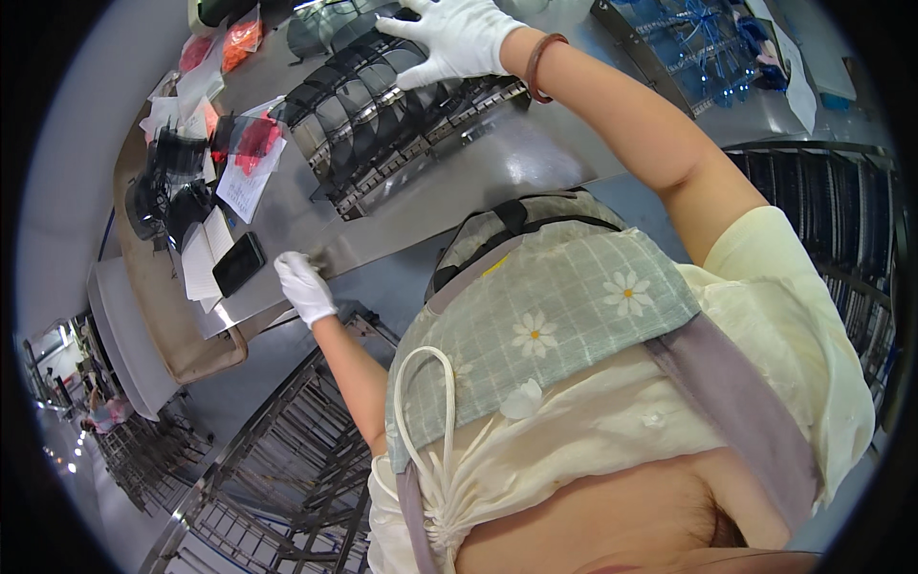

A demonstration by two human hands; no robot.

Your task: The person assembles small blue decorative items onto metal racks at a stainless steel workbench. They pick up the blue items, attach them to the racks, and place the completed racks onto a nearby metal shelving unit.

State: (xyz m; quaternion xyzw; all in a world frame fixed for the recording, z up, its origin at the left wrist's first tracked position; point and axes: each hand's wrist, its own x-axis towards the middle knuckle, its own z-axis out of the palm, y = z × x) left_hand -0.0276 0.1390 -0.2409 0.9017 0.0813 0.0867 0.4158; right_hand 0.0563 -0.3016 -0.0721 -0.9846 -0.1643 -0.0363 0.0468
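My right hand (449, 38), in a white glove with a brown bangle at the wrist, reaches far across the steel table (497, 163). It lies with fingers spread on a row of dark curved lenses (354, 105) standing in a metal rack (421, 139). My left hand (304, 284), also gloved in white, sits at the table's near edge with its fingers curled over the rim. Whether it pinches anything small there is hidden.
A black phone (239, 263) and an open notebook (199, 256) lie left of my left hand, among papers and red and orange bags (241, 38). More dark lenses (167, 187) pile at the left. A tray of blue parts (708, 48) stands top right. Wire racks (287, 459) stand below.
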